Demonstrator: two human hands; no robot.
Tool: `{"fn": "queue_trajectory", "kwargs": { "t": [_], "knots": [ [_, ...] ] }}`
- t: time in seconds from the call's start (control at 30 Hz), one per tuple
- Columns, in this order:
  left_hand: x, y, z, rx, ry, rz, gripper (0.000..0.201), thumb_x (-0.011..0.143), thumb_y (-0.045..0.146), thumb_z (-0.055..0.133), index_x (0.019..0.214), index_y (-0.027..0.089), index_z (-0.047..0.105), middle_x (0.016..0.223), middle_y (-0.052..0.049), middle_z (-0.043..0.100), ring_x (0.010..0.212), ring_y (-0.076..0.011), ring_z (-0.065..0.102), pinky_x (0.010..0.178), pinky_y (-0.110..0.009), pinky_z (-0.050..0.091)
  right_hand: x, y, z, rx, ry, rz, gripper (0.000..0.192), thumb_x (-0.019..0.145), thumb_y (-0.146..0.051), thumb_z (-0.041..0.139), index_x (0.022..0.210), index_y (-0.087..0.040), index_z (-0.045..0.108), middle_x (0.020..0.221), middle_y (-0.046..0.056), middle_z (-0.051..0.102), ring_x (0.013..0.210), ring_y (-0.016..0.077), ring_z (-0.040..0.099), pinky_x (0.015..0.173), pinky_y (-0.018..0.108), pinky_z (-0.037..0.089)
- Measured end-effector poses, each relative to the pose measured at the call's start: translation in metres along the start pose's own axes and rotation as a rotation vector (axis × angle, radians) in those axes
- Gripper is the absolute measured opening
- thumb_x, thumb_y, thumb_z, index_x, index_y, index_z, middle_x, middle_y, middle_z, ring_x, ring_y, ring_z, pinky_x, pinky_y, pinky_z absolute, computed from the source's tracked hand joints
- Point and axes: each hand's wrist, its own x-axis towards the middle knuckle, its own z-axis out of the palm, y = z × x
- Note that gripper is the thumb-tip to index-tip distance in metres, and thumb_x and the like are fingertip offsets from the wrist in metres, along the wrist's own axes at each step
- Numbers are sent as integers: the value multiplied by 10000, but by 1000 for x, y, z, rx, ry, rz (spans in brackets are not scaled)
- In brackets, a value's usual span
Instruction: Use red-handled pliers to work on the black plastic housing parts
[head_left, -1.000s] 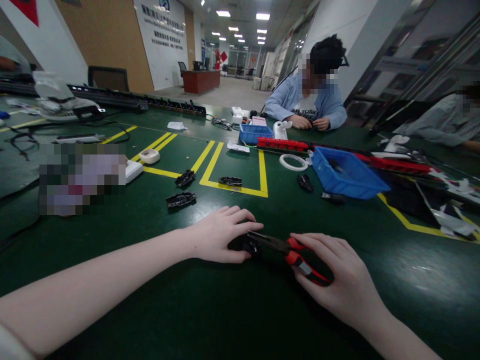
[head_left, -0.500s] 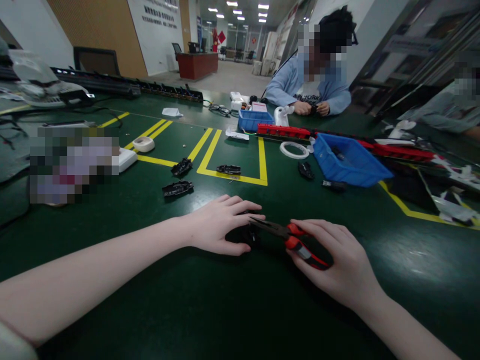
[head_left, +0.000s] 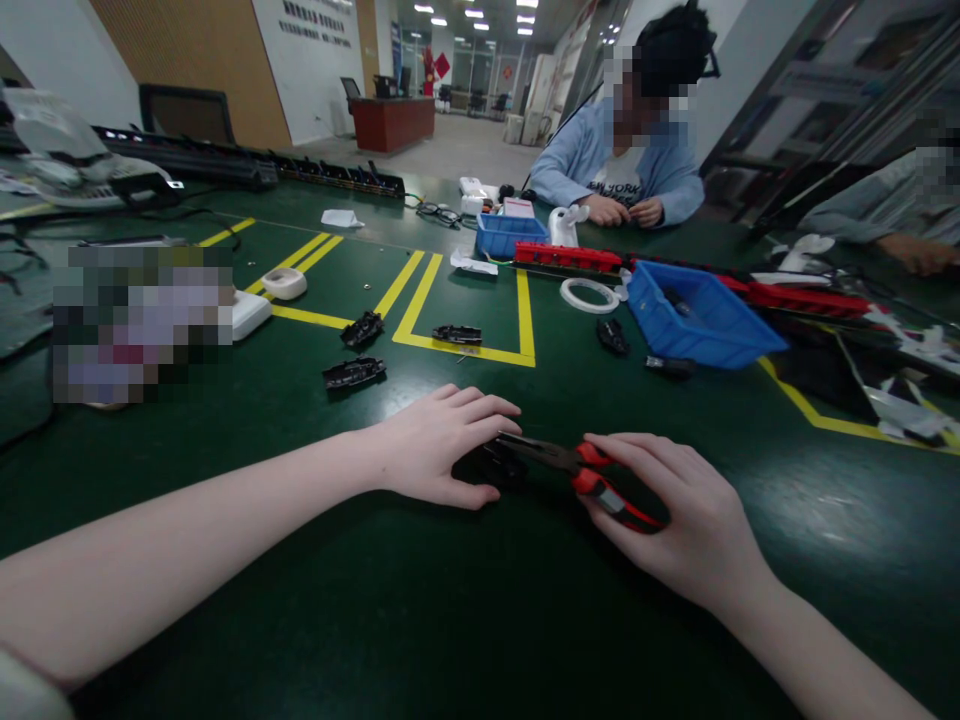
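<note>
My right hand (head_left: 686,520) is wrapped round the red-and-black handles of long-nose pliers (head_left: 544,452), whose dark jaws point left. The handles are spread a little. Resting low over the table, my left hand (head_left: 442,445) has its fingers and thumb round a black plastic part (head_left: 504,465), most of which is hidden under the palm and fingers. The jaw tips lie at the part's upper edge beside my left fingertips; whether they grip it I cannot tell. Beyond my left hand lie similar black parts: one (head_left: 354,373) nearer, one (head_left: 363,330) behind it, and another (head_left: 457,334) inside yellow tape lines.
A blue bin (head_left: 705,325) stands right of centre, with a black piece (head_left: 613,336) and a tape roll (head_left: 590,295) close by. Farther back are a smaller blue bin (head_left: 511,237) and a red strip (head_left: 566,257). Across the table sits a person in a blue jacket (head_left: 559,165).
My hands and the pliers keep almost the same place; the view has shifted slightly. The dark item between the hands of the person opposite no longer shows.
</note>
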Motion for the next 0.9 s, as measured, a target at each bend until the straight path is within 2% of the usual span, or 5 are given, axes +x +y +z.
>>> {"fn": "queue_trajectory", "kwargs": {
  "t": [0.1,0.4,0.9],
  "knots": [
    [-1,0,0,0,0,14,527,843,377,586,1322,184,478,1444,-90,469,1226,-288,503,991,-410,419,0,1,1,-6,-5,2,417,825,-270,627,1231,-207,550,1104,98,668,956,254,645,776,400,521],
    [-2,5,-4,-34,14,6,531,849,263,556,1359,163,450,1478,-108,433,1294,-284,462,1048,-420,402,-1,2,1,-11,0,-12,429,812,-270,635,1229,-203,560,1095,95,673,944,257,650,768,402,525],
    [-1,-6,4,-86,43,47,617,891,405,581,1416,145,387,1468,-140,432,1306,-287,448,1070,-432,400,0,3,2,-19,-22,-23,418,807,-254,642,1212,-187,566,1082,98,677,937,250,651,754,393,529]
  ]
}}
